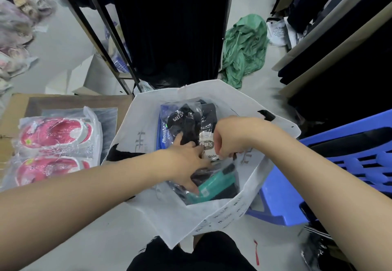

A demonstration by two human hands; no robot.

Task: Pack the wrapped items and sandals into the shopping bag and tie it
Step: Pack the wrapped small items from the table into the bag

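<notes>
Left hand [186, 160] open, pressing packets [184, 122] down in bag [148, 109]; right hand [224, 141] grip closed on labelled packet [209, 145]; best laying it flat, keeping room for sandals [55, 132].

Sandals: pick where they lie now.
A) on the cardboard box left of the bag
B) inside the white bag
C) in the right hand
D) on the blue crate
A: the sandals, in clear wrap, lie on the box to the left of the bag, outside it.
</notes>
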